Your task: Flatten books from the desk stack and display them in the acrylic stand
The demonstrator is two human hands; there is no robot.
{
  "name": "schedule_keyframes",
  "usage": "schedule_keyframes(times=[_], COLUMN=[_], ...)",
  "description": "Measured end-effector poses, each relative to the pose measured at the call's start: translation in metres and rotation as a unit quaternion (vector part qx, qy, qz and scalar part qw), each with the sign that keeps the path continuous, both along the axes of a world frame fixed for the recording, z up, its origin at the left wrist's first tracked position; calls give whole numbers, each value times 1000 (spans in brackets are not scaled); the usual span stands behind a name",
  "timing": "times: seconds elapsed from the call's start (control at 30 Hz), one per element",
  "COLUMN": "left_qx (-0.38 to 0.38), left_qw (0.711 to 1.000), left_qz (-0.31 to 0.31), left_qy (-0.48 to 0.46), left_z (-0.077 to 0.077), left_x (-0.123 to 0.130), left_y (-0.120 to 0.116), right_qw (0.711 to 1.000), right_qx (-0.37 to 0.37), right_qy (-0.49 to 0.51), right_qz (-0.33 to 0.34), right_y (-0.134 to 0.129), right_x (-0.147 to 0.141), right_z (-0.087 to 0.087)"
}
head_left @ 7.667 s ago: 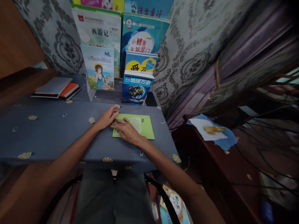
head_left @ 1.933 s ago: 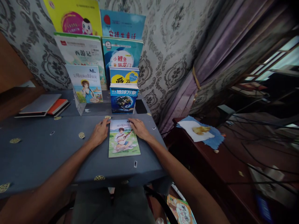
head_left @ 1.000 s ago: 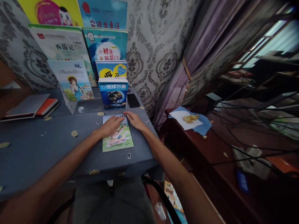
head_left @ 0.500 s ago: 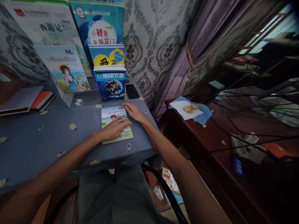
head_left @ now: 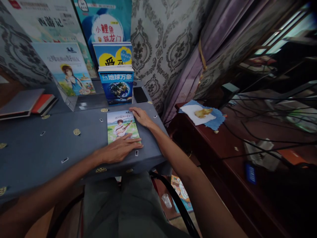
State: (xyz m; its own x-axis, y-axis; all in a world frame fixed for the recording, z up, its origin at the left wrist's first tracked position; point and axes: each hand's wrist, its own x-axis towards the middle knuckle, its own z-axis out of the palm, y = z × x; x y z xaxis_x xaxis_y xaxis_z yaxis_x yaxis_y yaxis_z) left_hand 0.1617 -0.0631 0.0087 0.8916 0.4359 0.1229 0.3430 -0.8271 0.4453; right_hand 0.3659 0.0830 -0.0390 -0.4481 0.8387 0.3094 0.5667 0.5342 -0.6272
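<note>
A thin booklet with a guitar player on its cover lies flat on the grey-blue tablecloth. My left hand rests over the booklet's lower edge, its fingers stretched to the right, flat and slightly apart, and it hides that edge. At the upper right corner of the booklet is my right hand, lying at its side with the fingertips touching the corner. Its fingers are extended and it grips nothing.
Behind the booklet stand blue books and a booklet on a clear stand. A black phone lies beside them. Notebooks lie at the left. A dark red cabinet with cables is at the right.
My left hand has slid down the booklet toward the front table edge, uncovering the guitar player on the cover. My right hand has stayed at the upper right corner.
</note>
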Motion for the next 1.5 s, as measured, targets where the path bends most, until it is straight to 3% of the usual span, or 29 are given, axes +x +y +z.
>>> schedule_keyframes(times=[0.1, 0.2, 0.3, 0.37, 0.43, 0.57, 0.7, 0.83, 1.23, 1.4, 1.5], left_qx=[-30, -82, -63, -25, 16, 110, 170, 214, 264, 233, 200], left_qw=[997, 977, 940, 925, 926, 939, 934, 922, 908, 915, 924], left_qz=[46, 161, 294, 347, 359, 322, 316, 323, 320, 327, 325], left_qy=[-53, -117, -160, -153, -119, -41, 6, 25, 61, 36, 6], left_z=[0, -1, -4, -8, -13, -30, -46, -52, -39, -35, -31], left_x=[-12, -28, -48, -60, -68, -74, -72, -67, -60, -64, -67], left_y=[-8, -13, -19, -28, -40, -67, -85, -90, -92, -87, -68], right_qw=[1000, 1000, 998, 997, 995, 989, 987, 986, 969, 969, 970], right_qx=[1, 1, 22, 48, 67, 70, 59, 55, 99, 104, 100], right_qy=[-4, -21, -48, -60, -64, -92, -121, -134, -223, -219, -212], right_qz=[-4, -16, -26, -15, 26, 94, 85, 81, 46, 57, 59], right_y=[-2, -4, -19, -44, -83, -172, -216, -218, -227, -225, -211], right_x=[0, -1, -9, -21, -37, -67, -78, -76, -69, -64, -62], right_z=[1, 5, 14, 21, 26, 26, 18, 13, 14, 27, 43])
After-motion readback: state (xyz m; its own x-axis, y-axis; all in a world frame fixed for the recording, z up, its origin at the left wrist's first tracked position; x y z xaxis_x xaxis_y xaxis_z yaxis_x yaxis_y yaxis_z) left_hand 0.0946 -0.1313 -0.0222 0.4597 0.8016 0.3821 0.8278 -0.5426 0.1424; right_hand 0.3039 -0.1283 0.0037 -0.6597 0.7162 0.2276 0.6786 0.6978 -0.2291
